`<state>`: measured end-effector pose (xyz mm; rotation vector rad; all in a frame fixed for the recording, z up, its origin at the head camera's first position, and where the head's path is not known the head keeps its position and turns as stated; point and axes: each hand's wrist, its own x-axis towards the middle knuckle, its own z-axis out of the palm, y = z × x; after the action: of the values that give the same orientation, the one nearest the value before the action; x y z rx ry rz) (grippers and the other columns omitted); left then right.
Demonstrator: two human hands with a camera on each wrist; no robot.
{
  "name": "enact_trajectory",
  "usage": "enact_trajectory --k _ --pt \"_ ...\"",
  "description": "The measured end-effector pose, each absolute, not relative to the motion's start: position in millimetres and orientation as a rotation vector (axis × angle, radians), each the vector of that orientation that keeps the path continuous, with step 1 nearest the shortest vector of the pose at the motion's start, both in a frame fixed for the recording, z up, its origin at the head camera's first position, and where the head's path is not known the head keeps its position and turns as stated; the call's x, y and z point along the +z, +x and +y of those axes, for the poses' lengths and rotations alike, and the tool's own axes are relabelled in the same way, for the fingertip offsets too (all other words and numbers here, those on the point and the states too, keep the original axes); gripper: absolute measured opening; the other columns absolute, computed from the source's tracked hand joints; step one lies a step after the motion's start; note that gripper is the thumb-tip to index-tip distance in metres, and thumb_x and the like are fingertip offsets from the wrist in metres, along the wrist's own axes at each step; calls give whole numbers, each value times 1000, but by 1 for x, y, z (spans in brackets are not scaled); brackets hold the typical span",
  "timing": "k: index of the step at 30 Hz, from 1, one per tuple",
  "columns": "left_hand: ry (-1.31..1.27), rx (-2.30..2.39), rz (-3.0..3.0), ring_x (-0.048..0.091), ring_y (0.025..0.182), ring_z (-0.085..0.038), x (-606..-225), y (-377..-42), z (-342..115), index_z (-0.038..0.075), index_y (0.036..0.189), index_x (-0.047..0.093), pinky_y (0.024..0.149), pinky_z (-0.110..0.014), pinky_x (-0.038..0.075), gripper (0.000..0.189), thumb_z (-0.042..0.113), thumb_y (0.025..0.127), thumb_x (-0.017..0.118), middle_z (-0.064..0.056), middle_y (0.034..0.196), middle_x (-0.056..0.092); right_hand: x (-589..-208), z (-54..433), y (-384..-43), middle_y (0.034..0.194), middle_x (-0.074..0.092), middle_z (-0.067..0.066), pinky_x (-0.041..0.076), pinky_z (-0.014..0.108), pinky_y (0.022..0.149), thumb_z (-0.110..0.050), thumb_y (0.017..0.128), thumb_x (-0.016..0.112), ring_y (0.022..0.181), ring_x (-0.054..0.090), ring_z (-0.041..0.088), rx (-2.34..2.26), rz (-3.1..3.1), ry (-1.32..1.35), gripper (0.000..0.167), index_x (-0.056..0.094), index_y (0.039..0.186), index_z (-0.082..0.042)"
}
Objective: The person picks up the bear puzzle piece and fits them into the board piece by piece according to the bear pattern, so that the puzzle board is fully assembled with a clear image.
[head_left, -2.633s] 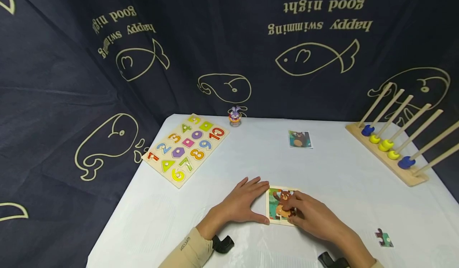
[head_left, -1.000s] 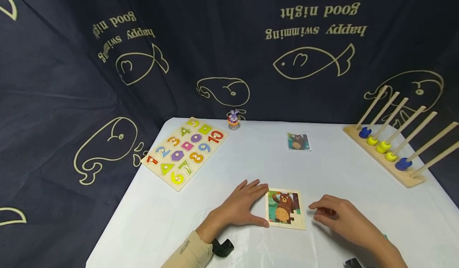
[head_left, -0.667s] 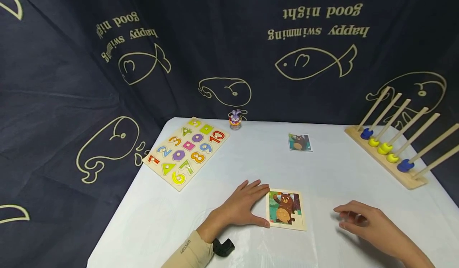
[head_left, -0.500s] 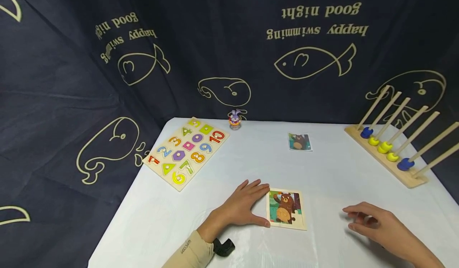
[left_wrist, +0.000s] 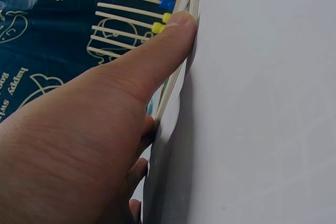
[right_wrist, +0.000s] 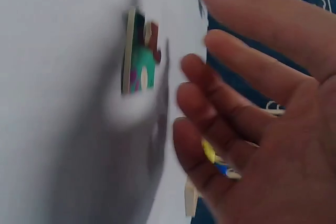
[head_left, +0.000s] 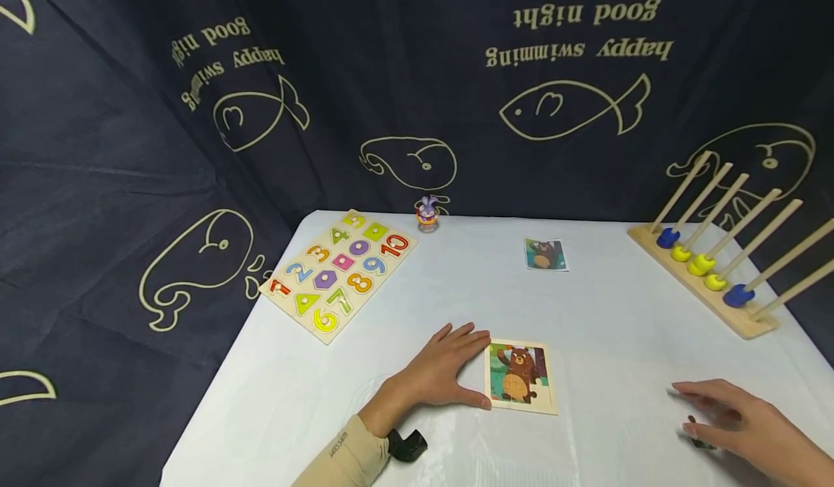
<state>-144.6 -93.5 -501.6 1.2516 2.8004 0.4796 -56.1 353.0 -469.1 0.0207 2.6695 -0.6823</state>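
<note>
A small wooden jigsaw puzzle with a bear picture [head_left: 516,375] lies flat near the front of the table, a gap at its lower right corner. My left hand [head_left: 438,371] rests at its left side, fingers spread and thumb stretched out, touching its edge. In the left wrist view the thumb of my left hand [left_wrist: 100,114] lies against the thin board edge. Off to the right, my right hand [head_left: 749,425] hovers with loosely bent fingers by a loose puzzle piece [head_left: 701,443], partly hidden. The right wrist view shows the puzzle piece [right_wrist: 142,61] on the table, apart from my fingers.
A number and shape board [head_left: 339,273] lies at the left. A small purple rabbit figure [head_left: 426,213] stands at the back edge. A printed bear card [head_left: 546,254] lies farther back. A wooden peg rack with blue and yellow beads [head_left: 706,281] stands at the right.
My right hand has left the puzzle, uncovering its lower right gap, and moved right to the loose piece. My left hand has stayed at the puzzle's left edge.
</note>
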Motion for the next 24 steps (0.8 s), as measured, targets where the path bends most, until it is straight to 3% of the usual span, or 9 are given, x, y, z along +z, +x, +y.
enact_trajectory --k 4,7,12,24 --pt "1248 500 2787 16 144 -18 -502 -144 -93 18 152 30 115 -48 12 105 78 72 59 8 154 30 -482 369 -53 116 52 23 51 51 81 -41 70 82 100 52 42 -642 2589 7 81 52 130 4" --pt "1241 491 2796 16 144 -17 -503 -144 -94 18 153 30 115 -47 12 105 79 72 58 8 154 29 -492 376 -53 110 53 13 53 40 73 -29 67 85 92 51 27 -645 2594 9 75 54 128 2" --pt "1230 484 2794 15 144 -17 -504 -144 -95 19 153 29 115 -46 11 106 80 71 58 8 154 29 -498 375 -52 99 53 4 46 28 63 -22 70 84 83 46 20 -662 2637 57 63 58 122 3" --pt "1235 480 2781 15 144 -16 -503 -146 -94 19 153 29 115 -46 11 106 81 71 55 9 154 28 -481 348 -55 98 60 2 47 25 59 -32 72 84 78 48 16 -691 2766 -21 58 62 114 0"
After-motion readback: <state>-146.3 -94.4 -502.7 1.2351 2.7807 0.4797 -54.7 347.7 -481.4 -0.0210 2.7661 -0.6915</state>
